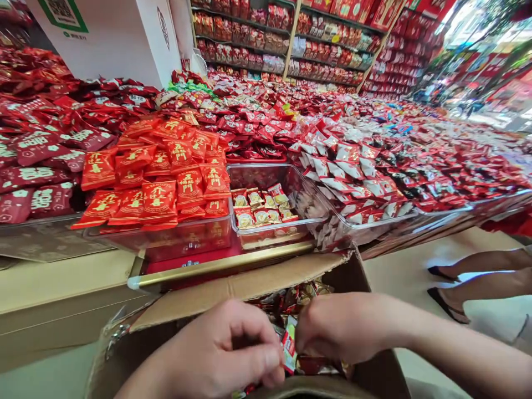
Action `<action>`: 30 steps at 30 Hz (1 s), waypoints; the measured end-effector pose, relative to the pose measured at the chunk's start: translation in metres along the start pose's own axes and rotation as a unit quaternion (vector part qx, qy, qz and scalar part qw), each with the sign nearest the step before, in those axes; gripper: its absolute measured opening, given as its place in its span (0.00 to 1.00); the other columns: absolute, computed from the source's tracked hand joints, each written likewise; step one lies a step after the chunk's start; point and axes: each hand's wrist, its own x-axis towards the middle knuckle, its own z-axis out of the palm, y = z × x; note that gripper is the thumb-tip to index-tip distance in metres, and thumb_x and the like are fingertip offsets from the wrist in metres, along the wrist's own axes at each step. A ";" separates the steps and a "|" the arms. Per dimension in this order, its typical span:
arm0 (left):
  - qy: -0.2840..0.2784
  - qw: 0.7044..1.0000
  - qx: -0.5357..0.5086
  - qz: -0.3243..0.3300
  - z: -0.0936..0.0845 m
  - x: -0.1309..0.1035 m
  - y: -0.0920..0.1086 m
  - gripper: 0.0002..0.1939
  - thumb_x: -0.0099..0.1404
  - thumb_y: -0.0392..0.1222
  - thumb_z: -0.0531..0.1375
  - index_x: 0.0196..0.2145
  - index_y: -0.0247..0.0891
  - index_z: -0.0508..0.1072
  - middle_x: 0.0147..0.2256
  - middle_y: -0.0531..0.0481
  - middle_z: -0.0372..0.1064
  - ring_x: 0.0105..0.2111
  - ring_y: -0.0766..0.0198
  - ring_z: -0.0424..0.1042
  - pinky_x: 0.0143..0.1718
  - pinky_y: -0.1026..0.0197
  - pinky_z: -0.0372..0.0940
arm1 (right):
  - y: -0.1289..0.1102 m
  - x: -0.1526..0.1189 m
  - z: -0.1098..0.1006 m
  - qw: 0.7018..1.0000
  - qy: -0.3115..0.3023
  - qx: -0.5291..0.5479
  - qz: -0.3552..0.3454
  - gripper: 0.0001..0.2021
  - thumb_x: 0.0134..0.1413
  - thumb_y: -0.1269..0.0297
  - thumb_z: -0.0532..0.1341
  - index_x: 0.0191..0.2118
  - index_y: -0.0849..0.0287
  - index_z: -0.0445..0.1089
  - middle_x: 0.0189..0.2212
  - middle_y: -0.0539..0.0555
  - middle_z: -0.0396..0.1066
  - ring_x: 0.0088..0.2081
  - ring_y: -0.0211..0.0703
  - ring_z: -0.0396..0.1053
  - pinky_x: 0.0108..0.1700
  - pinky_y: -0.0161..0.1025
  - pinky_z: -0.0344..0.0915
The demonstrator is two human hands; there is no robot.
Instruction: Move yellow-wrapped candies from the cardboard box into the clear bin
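Both hands are inside an open cardboard box (233, 285) that holds small red and gold wrapped packets (295, 296). My left hand (224, 349) is curled, thumb and fingers pinched at the edge of a red, white and green packet (290, 344). On that packet's other side, my right hand (341, 327) is closed with its fingers pointing down; whatever it grips is hidden. Behind the box, a clear plastic bin (310, 224) contains several red and gold packets (264, 208) stacked low in it.
Bright red packets (160, 202) are heaped in a bin at the left, and red-white packets (353, 172) at the right. A gold-edged counter (224, 264) borders the box. A person's legs (486, 277) stand at the right. Stocked shelves (249, 33) rise behind.
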 end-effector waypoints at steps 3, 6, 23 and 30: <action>-0.019 0.968 0.230 -0.100 0.006 0.007 -0.025 0.08 0.55 0.39 0.57 0.28 0.46 0.77 0.27 0.54 0.77 0.27 0.59 0.74 0.27 0.62 0.65 | 0.024 0.035 0.040 0.992 0.008 -0.078 0.097 0.13 0.46 0.75 0.54 0.38 0.64 0.72 0.31 0.61 0.74 0.32 0.47 0.71 0.28 0.36 0.61; 0.021 0.946 0.294 -0.133 0.015 0.020 -0.060 0.10 0.56 0.36 0.55 0.30 0.43 0.76 0.31 0.48 0.76 0.31 0.55 0.73 0.31 0.57 0.64 | 0.038 0.062 0.058 0.989 0.029 -0.088 0.120 0.14 0.46 0.72 0.55 0.40 0.64 0.71 0.35 0.62 0.74 0.35 0.50 0.71 0.30 0.37 0.63; 0.093 0.916 0.379 -0.090 0.017 0.059 -0.110 0.10 0.65 0.42 0.52 0.34 0.35 0.70 0.31 0.52 0.70 0.33 0.63 0.71 0.36 0.54 0.65 | 0.047 0.057 0.058 0.981 0.114 -0.047 0.146 0.13 0.49 0.64 0.54 0.39 0.61 0.71 0.35 0.61 0.74 0.37 0.50 0.71 0.34 0.38 0.64; 0.074 0.938 0.336 -0.052 0.023 0.063 -0.114 0.07 0.62 0.41 0.57 0.30 0.35 0.70 0.35 0.51 0.70 0.37 0.61 0.69 0.39 0.53 0.63 | 0.050 0.063 0.063 0.978 0.160 -0.032 0.132 0.12 0.49 0.68 0.53 0.37 0.61 0.71 0.34 0.60 0.74 0.37 0.48 0.70 0.35 0.37 0.63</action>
